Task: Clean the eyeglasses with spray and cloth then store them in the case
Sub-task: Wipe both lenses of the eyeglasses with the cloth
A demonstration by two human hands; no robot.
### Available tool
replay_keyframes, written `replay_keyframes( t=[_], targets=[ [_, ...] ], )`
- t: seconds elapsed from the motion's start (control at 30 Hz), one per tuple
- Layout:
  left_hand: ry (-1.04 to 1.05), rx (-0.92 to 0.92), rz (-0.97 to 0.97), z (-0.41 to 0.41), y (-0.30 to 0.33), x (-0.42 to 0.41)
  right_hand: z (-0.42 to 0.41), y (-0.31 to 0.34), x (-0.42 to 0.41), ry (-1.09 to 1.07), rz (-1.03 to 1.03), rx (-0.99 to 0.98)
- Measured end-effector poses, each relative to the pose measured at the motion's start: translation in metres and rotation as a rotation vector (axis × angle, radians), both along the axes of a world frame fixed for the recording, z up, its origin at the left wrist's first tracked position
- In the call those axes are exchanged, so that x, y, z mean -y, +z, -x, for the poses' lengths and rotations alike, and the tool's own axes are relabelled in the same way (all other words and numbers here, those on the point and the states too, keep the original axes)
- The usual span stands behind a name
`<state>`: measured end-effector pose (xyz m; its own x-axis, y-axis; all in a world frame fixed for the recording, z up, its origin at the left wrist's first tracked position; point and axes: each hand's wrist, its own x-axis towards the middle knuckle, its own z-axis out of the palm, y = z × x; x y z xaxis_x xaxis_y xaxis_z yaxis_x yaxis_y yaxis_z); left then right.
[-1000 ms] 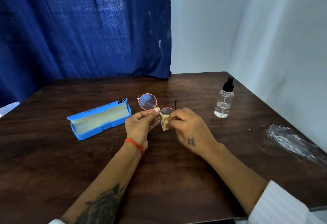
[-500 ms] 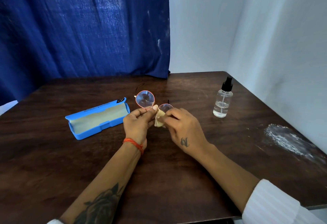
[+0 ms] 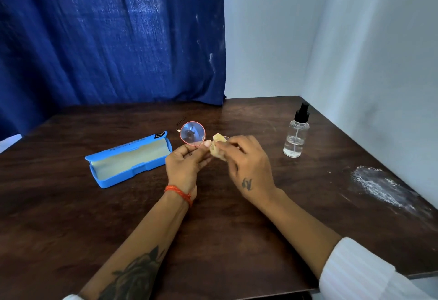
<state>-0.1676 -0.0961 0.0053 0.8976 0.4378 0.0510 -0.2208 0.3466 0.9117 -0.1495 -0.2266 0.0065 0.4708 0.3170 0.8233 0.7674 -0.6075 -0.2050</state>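
Note:
Round eyeglasses [image 3: 192, 133] with a thin pink frame are held above the middle of the table. My left hand [image 3: 186, 163] pinches them near the bridge, below the left lens. My right hand [image 3: 246, 164] pinches a small cream cloth [image 3: 217, 147] around the right lens, which the cloth and fingers hide. An open blue case [image 3: 129, 158] with a pale lining lies on the table to the left. A clear spray bottle [image 3: 296, 134] with a black pump top stands upright to the right.
The dark wooden table [image 3: 213, 228] sits in a corner, with a blue curtain [image 3: 106, 39] behind and white walls at the back right. A white powdery smear [image 3: 379, 186] marks the table's right edge.
Both hands have shifted slightly, and the glasses have tilted so the left lens faces me more. The cloth has moved over the right lens.

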Motion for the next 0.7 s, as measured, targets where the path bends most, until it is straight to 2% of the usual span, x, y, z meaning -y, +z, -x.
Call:
replay_keyframes(
  t=[0.23, 0.33, 0.5, 0.7],
  targets=[
    [0.024, -0.020, -0.019, 0.001, -0.001, -0.002, 0.001, -0.002, 0.006, 0.075, 0.168, 0.000],
    [0.034, -0.013, 0.003, 0.001, 0.000, -0.003, -0.001, 0.000, 0.014, 0.067, 0.126, -0.034],
    [0.013, -0.024, -0.018, 0.001, 0.001, 0.000, -0.009, 0.007, 0.011, -0.038, -0.057, -0.016],
    [-0.002, 0.020, -0.006, 0.001, -0.001, 0.000, 0.001, -0.002, -0.005, 0.061, 0.067, 0.009]
  ],
)
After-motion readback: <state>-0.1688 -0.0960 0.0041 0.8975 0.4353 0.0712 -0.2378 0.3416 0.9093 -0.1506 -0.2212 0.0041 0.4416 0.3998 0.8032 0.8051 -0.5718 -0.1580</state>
